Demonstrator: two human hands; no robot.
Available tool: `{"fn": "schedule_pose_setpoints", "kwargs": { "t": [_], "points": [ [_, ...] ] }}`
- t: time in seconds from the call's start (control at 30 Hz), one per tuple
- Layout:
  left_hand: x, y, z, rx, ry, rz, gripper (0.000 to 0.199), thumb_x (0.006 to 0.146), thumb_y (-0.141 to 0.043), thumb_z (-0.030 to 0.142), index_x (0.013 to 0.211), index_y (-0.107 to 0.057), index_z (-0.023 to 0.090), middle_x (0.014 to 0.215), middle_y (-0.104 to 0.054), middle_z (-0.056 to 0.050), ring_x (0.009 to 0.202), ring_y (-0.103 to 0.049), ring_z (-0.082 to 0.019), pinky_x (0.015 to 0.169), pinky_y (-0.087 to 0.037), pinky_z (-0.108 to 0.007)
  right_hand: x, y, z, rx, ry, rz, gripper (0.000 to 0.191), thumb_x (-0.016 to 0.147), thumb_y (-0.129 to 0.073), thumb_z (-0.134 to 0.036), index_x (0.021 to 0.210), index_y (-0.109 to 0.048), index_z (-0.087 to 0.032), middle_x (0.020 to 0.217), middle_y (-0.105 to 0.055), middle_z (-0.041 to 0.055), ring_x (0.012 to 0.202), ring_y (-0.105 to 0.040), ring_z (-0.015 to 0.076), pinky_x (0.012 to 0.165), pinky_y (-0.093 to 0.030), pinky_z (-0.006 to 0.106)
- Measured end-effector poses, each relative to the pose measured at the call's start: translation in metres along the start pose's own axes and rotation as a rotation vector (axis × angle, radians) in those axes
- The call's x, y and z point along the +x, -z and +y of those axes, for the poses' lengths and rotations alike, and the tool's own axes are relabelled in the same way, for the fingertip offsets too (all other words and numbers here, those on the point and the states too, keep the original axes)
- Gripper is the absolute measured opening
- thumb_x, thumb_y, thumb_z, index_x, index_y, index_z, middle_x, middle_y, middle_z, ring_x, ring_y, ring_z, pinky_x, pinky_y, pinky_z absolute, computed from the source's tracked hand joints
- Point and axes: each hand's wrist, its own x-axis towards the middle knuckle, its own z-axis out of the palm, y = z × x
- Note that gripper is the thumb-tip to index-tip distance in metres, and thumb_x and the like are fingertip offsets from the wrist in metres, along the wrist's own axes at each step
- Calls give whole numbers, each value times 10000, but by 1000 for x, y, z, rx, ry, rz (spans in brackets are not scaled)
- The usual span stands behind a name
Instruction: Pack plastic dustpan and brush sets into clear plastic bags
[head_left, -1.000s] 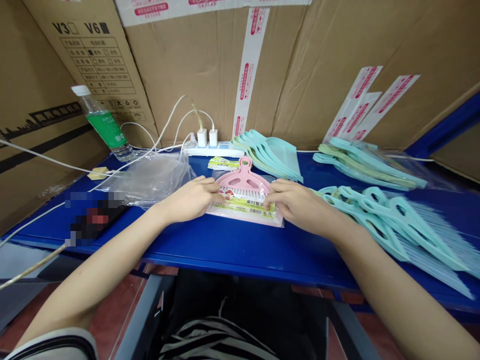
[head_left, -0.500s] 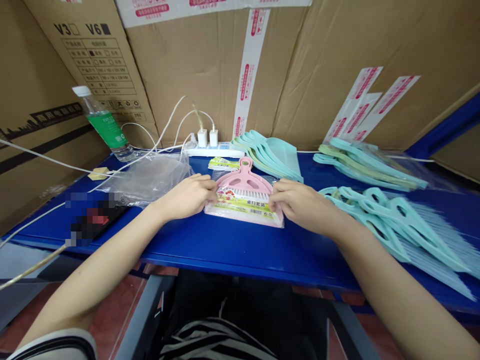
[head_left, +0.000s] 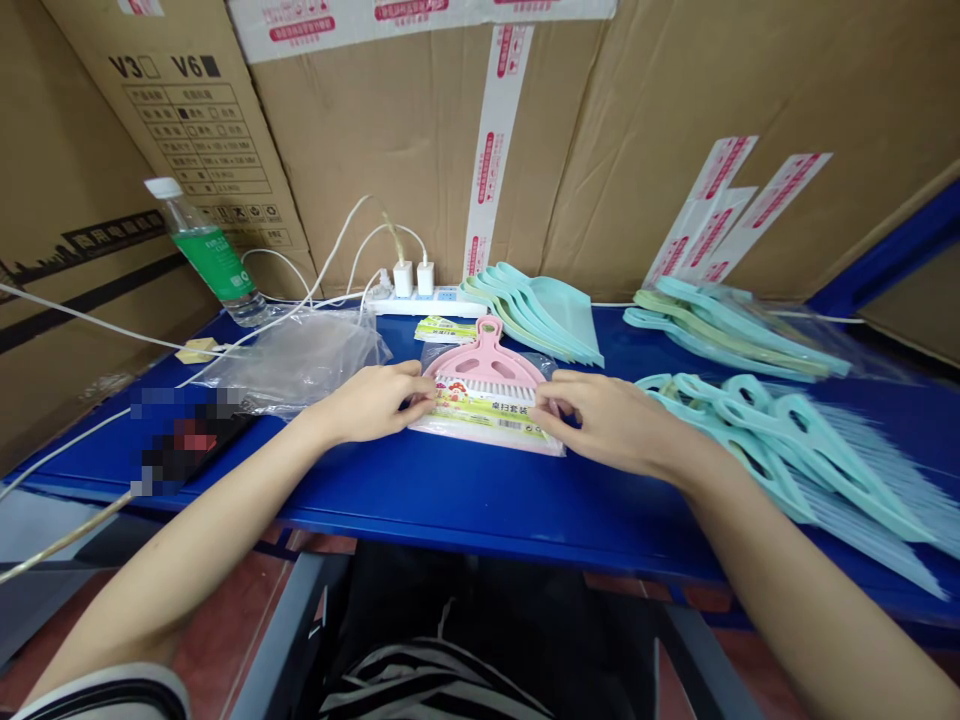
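Note:
A pink plastic hand brush with white bristles [head_left: 487, 370] lies inside a clear plastic bag [head_left: 487, 435] on the blue table [head_left: 450, 500], above a printed yellow-green label [head_left: 484, 412]. My left hand [head_left: 367, 403] pinches the bag's left side, its fingertips against the pink brush. My right hand [head_left: 600, 420] holds the right side, with the thumb and fingers closed on the plastic. Both forearms reach in from the bottom corners. The bag's lower edge rests flat on the table.
Stacked teal dustpans [head_left: 536, 315] and a teal brush pile [head_left: 787, 450] lie to the right, with bagged teal handles [head_left: 735, 330] behind. A power strip [head_left: 427, 303], loose clear film [head_left: 300, 360], a water bottle [head_left: 206, 250] and cables sit at the back left. Cardboard walls surround the table.
Both hands have slid outward to the bag's sides, uncovering more of the label and bristles. The bagged brush has barely moved.

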Motion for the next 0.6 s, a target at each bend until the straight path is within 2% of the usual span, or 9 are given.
{"fn": "schedule_pose_setpoints", "kwargs": {
  "t": [0.13,0.27,0.37,0.47,0.53,0.6],
  "points": [
    [-1,-1,-1,-79,25,-18,239,929,-436,270,804,-616,177,721,-532,5,587,-515,-114,566,-384,-235,-1,0,1,-11,-43,-46,113,778,-460,-194,681,-425,-241,605,-564,-18,512,-485,136,503,-304,263],
    [-2,-1,-2,-122,3,-4,223,914,-441,248,778,-600,171,702,-557,1,581,-509,-113,569,-375,-238,-1,-1,5,94,-86,-88,107,757,-451,-155,734,-401,-247,590,-584,-32,520,-533,141,508,-337,257],
    [-2,1,-2,-222,-52,-7,226,912,-448,244,783,-617,169,743,-612,-8,591,-525,-104,580,-387,-234,1,-4,8,189,-78,10,124,745,-435,-138,756,-390,-253,551,-540,-55,497,-529,141,495,-357,258],
    [-3,5,-1,-375,-117,-75,202,911,-478,238,798,-630,168,773,-656,-4,594,-539,-89,582,-405,-216,3,-5,10,358,-157,108,91,793,-425,-167,811,-403,-254,551,-505,-69,458,-553,143,468,-392,266],
    [-4,6,0,-459,-147,-126,135,891,-547,245,832,-639,166,770,-666,0,604,-552,-87,582,-419,-204,5,-5,11,536,-233,142,37,846,-439,-231,861,-412,-253,605,-526,-61,455,-590,142,444,-438,266],
    [-5,5,0,-524,-181,-161,100,855,-634,261,883,-649,166,771,-667,2,617,-565,-90,583,-432,-195,6,-4,12,690,-287,185,115,871,-491,-332,936,-434,-256,682,-553,-45,472,-615,142,426,-478,266]
  ]
}}
